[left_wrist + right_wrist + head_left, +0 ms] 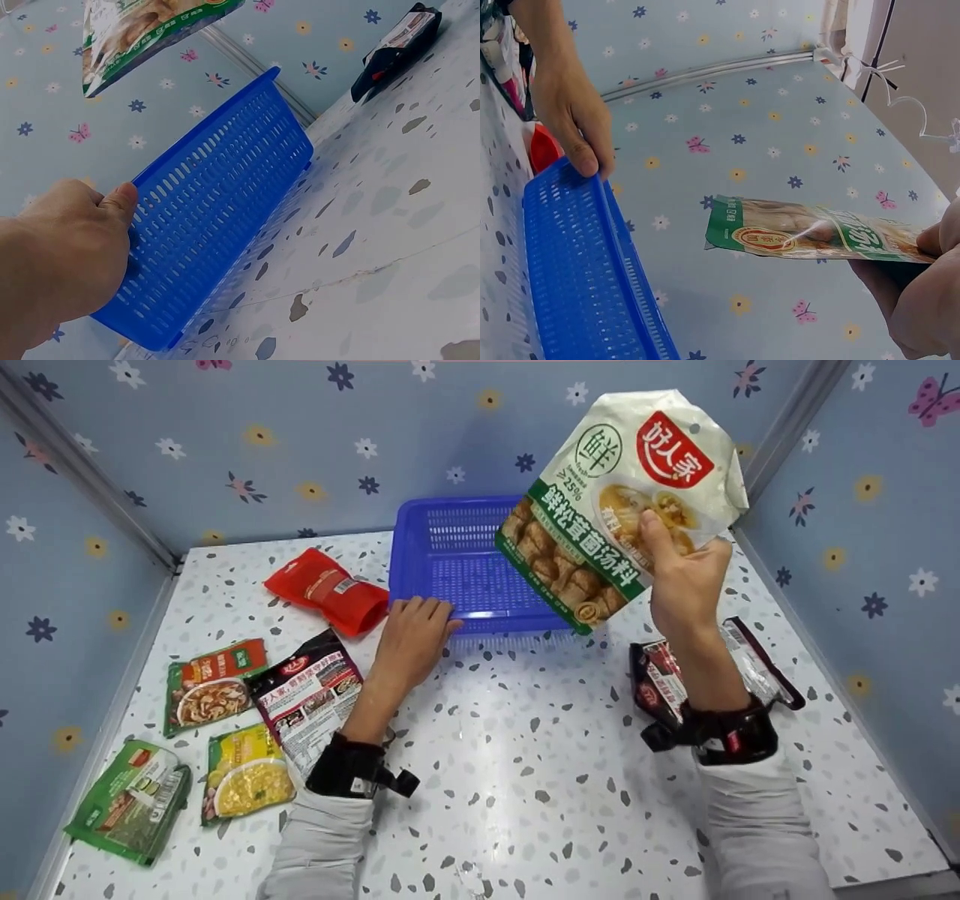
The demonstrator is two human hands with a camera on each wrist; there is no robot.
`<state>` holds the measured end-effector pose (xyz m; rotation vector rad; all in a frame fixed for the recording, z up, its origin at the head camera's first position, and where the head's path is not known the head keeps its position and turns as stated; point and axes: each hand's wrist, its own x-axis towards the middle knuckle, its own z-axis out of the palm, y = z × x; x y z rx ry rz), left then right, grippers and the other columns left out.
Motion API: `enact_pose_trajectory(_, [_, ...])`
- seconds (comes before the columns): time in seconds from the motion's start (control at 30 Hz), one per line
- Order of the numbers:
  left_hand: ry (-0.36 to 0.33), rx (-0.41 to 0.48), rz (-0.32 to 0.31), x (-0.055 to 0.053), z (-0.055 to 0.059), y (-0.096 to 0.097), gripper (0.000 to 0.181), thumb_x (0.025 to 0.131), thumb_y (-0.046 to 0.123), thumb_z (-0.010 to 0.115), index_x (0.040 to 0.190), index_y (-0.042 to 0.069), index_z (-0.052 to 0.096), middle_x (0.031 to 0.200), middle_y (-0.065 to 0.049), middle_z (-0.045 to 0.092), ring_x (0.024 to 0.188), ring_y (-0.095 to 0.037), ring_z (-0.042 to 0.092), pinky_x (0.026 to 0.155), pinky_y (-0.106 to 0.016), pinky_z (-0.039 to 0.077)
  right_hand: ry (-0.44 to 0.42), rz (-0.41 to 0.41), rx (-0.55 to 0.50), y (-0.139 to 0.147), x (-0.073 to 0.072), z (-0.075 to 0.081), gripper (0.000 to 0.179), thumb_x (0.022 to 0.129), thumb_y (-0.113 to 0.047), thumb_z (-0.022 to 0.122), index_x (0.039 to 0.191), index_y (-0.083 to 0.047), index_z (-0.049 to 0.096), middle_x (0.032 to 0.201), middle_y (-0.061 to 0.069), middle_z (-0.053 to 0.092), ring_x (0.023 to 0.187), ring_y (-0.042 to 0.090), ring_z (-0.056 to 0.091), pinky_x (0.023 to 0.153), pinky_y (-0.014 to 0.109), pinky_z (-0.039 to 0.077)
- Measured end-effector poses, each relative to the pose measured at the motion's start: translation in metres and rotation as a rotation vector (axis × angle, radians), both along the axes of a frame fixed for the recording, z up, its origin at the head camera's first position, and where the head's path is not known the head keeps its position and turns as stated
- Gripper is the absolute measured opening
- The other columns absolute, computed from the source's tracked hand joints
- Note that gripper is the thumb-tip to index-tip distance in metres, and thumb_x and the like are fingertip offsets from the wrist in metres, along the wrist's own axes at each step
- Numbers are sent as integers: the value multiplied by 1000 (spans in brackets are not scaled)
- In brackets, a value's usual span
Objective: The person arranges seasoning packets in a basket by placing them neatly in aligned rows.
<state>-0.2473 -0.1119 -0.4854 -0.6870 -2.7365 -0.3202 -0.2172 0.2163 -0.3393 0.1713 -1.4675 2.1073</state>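
Note:
My right hand (686, 577) pinches a green and white soup seasoning packet (577, 532) with mushrooms pictured on it, thumb on the printed front. The packet is tilted and held up over the right part of a blue plastic basket (480, 619). In the right wrist view the packet (802, 229) appears nearly edge-on, above the basket rim. My left hand (416, 634) grips the basket's near left corner, its thumb on the rim in the left wrist view. The basket's visible floor holds nothing; its right part is hidden behind the packet.
Left of the basket lie a red pouch (330, 589), a dark-edged packet (311, 697), a red-green packet (214, 686), a yellow packet (247, 772) and a green packet (131, 799). Dark packets (656, 679) lie under my right forearm. Flowered panels (300, 450) enclose the speckled table (517, 780).

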Motion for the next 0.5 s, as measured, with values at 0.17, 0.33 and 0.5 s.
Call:
enact_pose_trajectory(0.17, [-6, -4, -2, 1, 1, 0, 41, 120, 43, 51, 124, 6, 68, 113, -16, 77, 105, -37, 67, 96, -49, 52, 6, -71, 76, 0, -31, 7, 30, 103, 4, 75, 133, 6, 74, 123, 21, 82, 117, 32, 81, 108, 40, 67])
enact_pose_trajectory(0.33, [-12, -2, 2, 2, 1, 1, 39, 120, 42, 52, 126, 6, 68, 114, -16, 76, 107, -37, 67, 97, -49, 52, -55, -140, 169, -2, -60, 2, 29, 103, 1, 76, 132, 6, 76, 125, 25, 83, 115, 29, 82, 106, 37, 67])
enact_pose_trajectory(0.5, [-10, -5, 8, 2, 2, 0, 39, 121, 41, 51, 125, 6, 68, 113, -16, 76, 106, -37, 67, 96, -49, 51, -177, -236, 343, -5, -79, -9, 28, 106, -10, 76, 130, 5, 79, 124, 25, 84, 108, 25, 84, 97, 31, 69])
